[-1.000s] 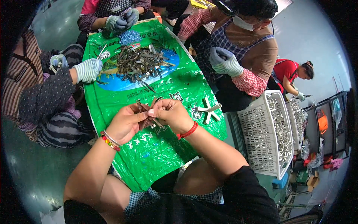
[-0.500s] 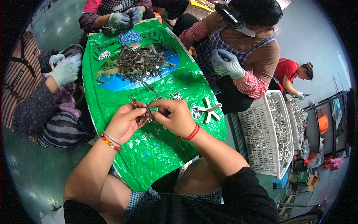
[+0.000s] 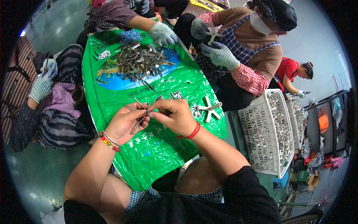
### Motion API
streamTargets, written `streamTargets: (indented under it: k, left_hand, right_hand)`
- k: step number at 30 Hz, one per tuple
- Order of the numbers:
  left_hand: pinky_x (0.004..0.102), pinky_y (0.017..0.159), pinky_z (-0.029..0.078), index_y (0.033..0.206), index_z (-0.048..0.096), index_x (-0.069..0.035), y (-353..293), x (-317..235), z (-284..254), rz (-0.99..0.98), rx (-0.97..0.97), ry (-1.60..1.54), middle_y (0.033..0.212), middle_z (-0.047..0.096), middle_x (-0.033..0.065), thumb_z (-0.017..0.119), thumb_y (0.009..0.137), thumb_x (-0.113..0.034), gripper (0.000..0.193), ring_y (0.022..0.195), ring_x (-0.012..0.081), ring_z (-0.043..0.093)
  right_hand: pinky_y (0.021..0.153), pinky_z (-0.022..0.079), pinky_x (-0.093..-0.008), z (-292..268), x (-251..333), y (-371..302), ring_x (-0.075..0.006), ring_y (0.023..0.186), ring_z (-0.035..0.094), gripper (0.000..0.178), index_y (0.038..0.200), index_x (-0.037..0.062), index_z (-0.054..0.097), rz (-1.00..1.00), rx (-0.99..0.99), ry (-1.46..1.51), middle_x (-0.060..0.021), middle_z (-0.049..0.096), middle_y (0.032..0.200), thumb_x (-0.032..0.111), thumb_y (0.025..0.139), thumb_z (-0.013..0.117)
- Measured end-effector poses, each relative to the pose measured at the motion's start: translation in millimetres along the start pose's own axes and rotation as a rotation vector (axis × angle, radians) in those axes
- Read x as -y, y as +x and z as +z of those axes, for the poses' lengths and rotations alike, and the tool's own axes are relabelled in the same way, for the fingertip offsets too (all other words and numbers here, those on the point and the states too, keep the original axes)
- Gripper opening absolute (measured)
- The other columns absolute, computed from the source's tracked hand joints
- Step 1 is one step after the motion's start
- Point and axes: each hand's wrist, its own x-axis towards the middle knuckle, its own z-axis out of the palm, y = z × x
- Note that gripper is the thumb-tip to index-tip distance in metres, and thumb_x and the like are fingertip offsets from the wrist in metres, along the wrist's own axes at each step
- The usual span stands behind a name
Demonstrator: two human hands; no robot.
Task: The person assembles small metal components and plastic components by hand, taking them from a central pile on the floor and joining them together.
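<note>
My left hand (image 3: 128,121) is closed around a few thin, narrow strips (image 3: 140,103) that stick out between its fingers. Thumb and forefinger of my right hand (image 3: 172,115) pinch at the left fingertips; the small piece between them is mostly hidden. Both hands are above a green plastic sack (image 3: 167,140) spread over my lap. Right of my hands lies a pale star-shaped part (image 3: 209,109) with several arms. Farther away on the sack is a heap of dark strips (image 3: 140,61), with a pile of small blue pieces (image 3: 129,36) behind it.
A co-worker's gloved hand (image 3: 163,34) reaches over the heap's far right side. The co-worker at right holds another star-shaped part (image 3: 213,34). Another co-worker's gloved hands (image 3: 43,84) are at left. White baskets (image 3: 257,130) of metallic parts stand at right.
The strips in my left hand have shifted and show more plainly. The far co-worker's glove has come over the heap. The right co-worker's hands have moved apart, showing a star-shaped part.
</note>
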Motion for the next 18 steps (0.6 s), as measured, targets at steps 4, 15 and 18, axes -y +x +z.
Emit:
streamTargets:
  k: [4, 15, 18]
  left_hand:
    - [0.0224, 0.062, 0.048, 0.091, 0.056, -0.005, 1, 4, 2, -0.021, 0.004, -0.001, 0.08, 0.059, 0.0037, 0.057, 0.083, -0.009, 0.009, 0.071, 0.0108, 0.058]
    - [0.0206, 0.057, 0.046, 0.09, 0.057, -0.003, 6, 11, -1, -0.064, 0.002, 0.082, 0.078, 0.06, 0.0043, 0.058, 0.083, -0.006, 0.008, 0.065, 0.0098, 0.057]
    - [0.0201, 0.056, 0.045, 0.089, 0.057, -0.002, 6, 10, 2, -0.058, -0.032, 0.124, 0.078, 0.06, 0.0046, 0.058, 0.082, -0.006, 0.008, 0.063, 0.0094, 0.055]
  right_hand:
    - [0.042, 0.034, -0.0231, -1, 2, -1, -0.0066, 0.046, 0.042, 0.01, 0.082, 0.0045, 0.064, 0.021, 0.008, -0.014, -0.0035, 0.05, 0.054, 0.008, 0.073, 0.068]
    - [0.044, 0.037, -0.0235, -15, -10, -2, -0.0088, 0.047, 0.048, 0.01, 0.084, 0.0038, 0.064, 0.024, 0.112, -0.067, -0.0057, 0.053, 0.055, 0.006, 0.074, 0.064]
    - [0.044, 0.038, -0.0247, -24, -23, -2, -0.0099, 0.048, 0.051, 0.011, 0.084, 0.004, 0.064, 0.103, 0.052, -0.165, -0.0072, 0.056, 0.057, 0.007, 0.074, 0.064]
